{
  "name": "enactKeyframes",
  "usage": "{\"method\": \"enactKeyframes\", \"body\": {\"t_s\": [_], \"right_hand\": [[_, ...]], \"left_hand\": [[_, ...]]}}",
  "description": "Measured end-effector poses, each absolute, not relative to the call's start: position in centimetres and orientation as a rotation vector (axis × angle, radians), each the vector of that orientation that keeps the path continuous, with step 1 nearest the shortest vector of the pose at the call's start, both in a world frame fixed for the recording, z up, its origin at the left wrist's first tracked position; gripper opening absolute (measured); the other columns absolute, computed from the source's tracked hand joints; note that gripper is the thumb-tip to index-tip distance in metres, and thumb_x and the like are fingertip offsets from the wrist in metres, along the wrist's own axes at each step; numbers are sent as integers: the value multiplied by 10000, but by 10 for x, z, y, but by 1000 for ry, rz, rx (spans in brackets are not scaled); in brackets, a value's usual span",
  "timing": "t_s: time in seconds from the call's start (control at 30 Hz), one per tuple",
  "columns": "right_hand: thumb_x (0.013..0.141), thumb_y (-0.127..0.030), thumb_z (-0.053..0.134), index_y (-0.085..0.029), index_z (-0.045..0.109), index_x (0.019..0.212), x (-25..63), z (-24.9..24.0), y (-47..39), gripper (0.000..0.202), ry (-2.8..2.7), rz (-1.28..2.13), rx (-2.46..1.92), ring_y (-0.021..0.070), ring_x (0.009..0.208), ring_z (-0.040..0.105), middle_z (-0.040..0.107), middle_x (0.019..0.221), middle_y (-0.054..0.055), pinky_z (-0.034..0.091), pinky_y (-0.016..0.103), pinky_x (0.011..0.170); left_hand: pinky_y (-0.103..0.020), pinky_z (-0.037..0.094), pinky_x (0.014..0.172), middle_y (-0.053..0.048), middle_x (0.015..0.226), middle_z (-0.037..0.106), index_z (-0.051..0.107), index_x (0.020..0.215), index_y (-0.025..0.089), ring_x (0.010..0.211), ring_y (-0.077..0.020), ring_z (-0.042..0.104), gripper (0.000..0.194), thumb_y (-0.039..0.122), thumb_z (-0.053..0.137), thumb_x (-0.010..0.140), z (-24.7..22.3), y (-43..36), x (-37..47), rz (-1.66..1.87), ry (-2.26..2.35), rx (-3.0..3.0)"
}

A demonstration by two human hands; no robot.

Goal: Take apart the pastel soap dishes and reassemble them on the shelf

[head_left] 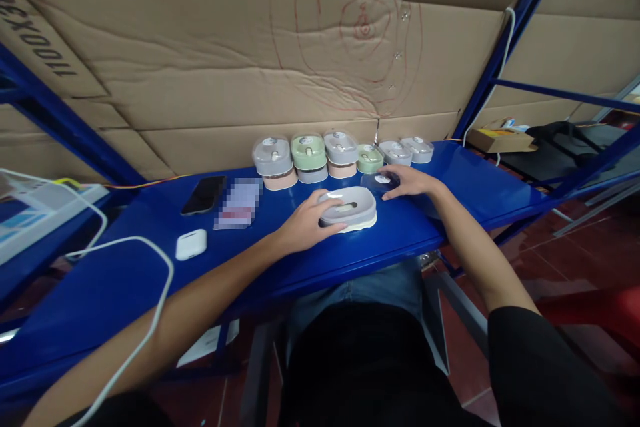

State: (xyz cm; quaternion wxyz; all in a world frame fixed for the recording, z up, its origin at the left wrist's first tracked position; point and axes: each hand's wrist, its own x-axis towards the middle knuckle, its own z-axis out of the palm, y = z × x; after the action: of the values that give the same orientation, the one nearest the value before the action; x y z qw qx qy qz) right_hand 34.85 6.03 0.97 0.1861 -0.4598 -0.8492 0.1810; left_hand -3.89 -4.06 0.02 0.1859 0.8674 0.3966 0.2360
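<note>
Near the table's front edge sits a grey oval plastic box [366, 208], its top off and a small dark-and-light piece visible inside. My left hand [306, 223] grips the left side of this box, thumb at the near wall and fingers over the rim. Just behind and to the right lies a clear plastic lid [374, 183] with a round white label. Around the right end of that lid my right hand [409, 181] is curled, thumb toward me and fingers on the far side. Part of the lid is hidden under the fingers.
Lidded boxes in grey, green [309, 151] and peach stand along the back, some stacked in twos. At left lie a black phone [203, 195], a blurred-out flat item [239, 203] and a white earbud case [191, 244]. A white cable [167, 280] crosses my left forearm.
</note>
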Motion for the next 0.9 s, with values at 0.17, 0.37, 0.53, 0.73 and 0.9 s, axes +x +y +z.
{"method": "enactKeyframes", "body": {"t_s": [0.17, 0.37, 0.53, 0.73, 0.9], "right_hand": [[675, -707, 993, -263, 725, 1522, 347, 10, 59, 993, -2393, 464, -1296, 398, 1194, 755, 791, 1369, 134, 619, 627, 1105], [722, -706, 950, -247, 723, 1493, 341, 12, 51, 925, -2266, 444, -1277, 397, 1208, 752, 787, 1357, 142, 616, 622, 1103], [743, -755, 903, -255, 698, 1515, 338, 10, 52, 943, -2224, 403, -1246, 405, 1218, 730, 773, 1359, 146, 605, 655, 1100], [752, -753, 900, -257, 701, 1516, 336, 8, 53, 933, -2235, 435, -1247, 403, 1229, 731, 772, 1374, 144, 608, 638, 1093], [758, -747, 903, -249, 705, 1518, 324, 17, 40, 930, -2179, 371, -1187, 410, 1233, 730, 775, 1380, 161, 597, 633, 1106]], "left_hand": [[-545, 456, 1328, -141, 1644, 580, 569, 1615, 268, 1553, -391, 575, 805, 579, 822, 917, 0, -39, -35, 690, 1103, 2408], [-582, 453, 1316, -246, 1689, 551, 348, 1733, 155, 1574, -447, 554, 1158, 529, 923, 800, 0, -39, -29, 772, 1206, 2282], [-607, 471, 1286, -222, 1628, 613, 359, 1724, 200, 1530, -449, 597, 1160, 506, 946, 772, -1, -37, -29, 836, 1179, 2253], [-618, 481, 1264, -185, 1600, 643, 316, 1751, 259, 1504, -447, 615, 1204, 510, 961, 765, -2, -35, -28, 815, 1143, 2249], [-620, 481, 1266, -198, 1617, 626, 299, 1760, 254, 1515, -452, 608, 1244, 530, 975, 752, -6, -35, -29, 790, 1144, 2248]]}}
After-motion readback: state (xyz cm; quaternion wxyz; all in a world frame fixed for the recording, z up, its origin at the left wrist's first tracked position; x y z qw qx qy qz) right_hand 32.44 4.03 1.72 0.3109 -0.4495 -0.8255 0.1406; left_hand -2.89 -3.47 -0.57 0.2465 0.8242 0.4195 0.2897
